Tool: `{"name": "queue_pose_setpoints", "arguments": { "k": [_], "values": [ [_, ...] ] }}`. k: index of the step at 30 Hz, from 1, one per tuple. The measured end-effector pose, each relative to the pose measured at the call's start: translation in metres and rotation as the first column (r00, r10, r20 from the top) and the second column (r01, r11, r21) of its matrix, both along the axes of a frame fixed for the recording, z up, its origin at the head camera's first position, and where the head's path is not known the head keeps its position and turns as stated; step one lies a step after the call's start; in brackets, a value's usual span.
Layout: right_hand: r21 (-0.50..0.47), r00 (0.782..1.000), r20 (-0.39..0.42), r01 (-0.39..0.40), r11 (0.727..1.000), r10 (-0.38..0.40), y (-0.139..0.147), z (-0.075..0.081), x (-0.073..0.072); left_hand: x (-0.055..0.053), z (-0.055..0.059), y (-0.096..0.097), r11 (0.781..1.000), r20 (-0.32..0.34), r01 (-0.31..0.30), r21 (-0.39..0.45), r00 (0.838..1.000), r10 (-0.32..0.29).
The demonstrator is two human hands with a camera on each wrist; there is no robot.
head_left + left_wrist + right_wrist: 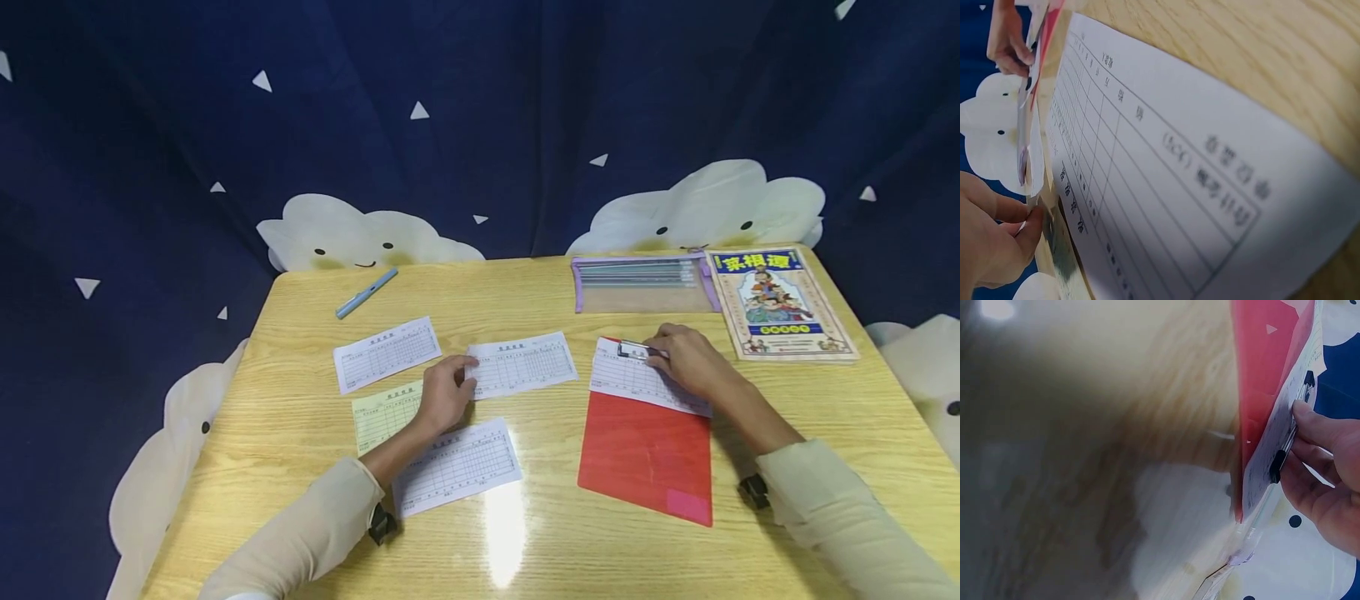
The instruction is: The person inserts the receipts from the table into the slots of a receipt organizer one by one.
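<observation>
My left hand (444, 393) pinches the left edge of a white printed form (523, 365), thumb against fingers, as the left wrist view (997, 240) also shows. To the right lies a red clipboard (641, 454) with another white form (626, 377) across its top, under a metal clip (628, 348). My right hand (692, 360) grips that clip; in the right wrist view its thumb and fingers (1313, 434) are on either side of it. A yellow form (386, 417) and a white form (459, 467) lie partly under my left hand and forearm.
One more white form (386, 354) lies at left, below a blue pen (366, 293). At the back right are a clear pencil pouch with purple edging (637, 298) and an illustrated book (780, 304). A dark cloud-print curtain (480, 125) hangs behind the wooden table (300, 517).
</observation>
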State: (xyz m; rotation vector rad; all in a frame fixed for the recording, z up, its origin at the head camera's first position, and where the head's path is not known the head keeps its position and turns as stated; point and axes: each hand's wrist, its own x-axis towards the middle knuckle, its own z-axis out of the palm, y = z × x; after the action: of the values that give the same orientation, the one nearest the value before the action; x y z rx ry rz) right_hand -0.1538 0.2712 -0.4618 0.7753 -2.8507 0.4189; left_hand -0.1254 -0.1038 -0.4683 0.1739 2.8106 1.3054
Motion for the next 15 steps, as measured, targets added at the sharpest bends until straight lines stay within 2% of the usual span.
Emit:
{"name": "queue_pose_setpoints", "arguments": {
  "k": [4,8,15],
  "values": [
    [0.005,1.0,0.007,0.006,1.0,-0.006,-0.0002,-0.001,0.0008,-0.0016,-0.0005,-0.001,0.999,0.022,-0.015,0.031,1.0,0.014],
    [0.008,1.0,0.006,0.003,1.0,-0.003,0.0009,-0.0012,0.0007,-0.0045,0.0011,-0.0011,0.999,0.017,-0.02,0.048,1.0,0.019],
    [0.016,1.0,0.028,0.008,1.0,-0.009,0.0003,0.0013,0.0001,-0.0086,0.0092,-0.0028,0.993,0.026,-0.066,0.095,0.998,0.063]
  ]
}}
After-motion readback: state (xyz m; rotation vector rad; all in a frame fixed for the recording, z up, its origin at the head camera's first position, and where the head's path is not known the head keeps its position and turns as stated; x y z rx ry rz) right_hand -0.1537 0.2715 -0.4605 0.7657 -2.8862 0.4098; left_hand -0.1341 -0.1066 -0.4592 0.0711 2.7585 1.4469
